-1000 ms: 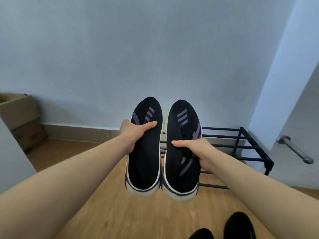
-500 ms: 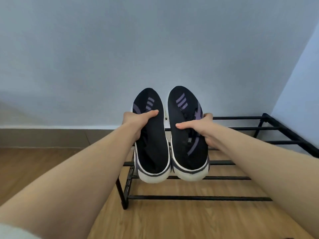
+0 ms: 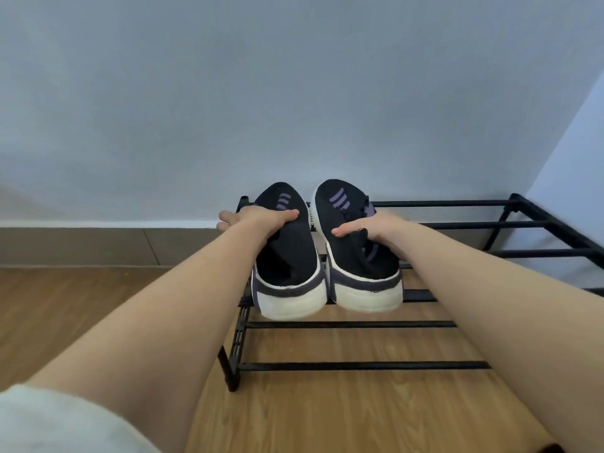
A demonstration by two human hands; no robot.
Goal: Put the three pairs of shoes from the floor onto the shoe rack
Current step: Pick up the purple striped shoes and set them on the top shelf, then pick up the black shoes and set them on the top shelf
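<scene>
Two hands [image 3: 261, 220] [image 3: 376, 228] hold two shoes [image 3: 287, 256] [image 3: 356, 256] over one rack [image 3: 359, 365].

A room corner in a home: pale blue-grey painted walls [image 3: 294, 93], brown tiled skirting [image 3: 98, 246], light wood-grain laminate floor [image 3: 327, 413], and a low black metal-bar shoe rack [image 3: 359, 366] against the wall.

Two bare forearms, bare hands [image 3: 261, 220], a pale off-white short sleeve [image 3: 49, 420] at the left shoulder.
</scene>
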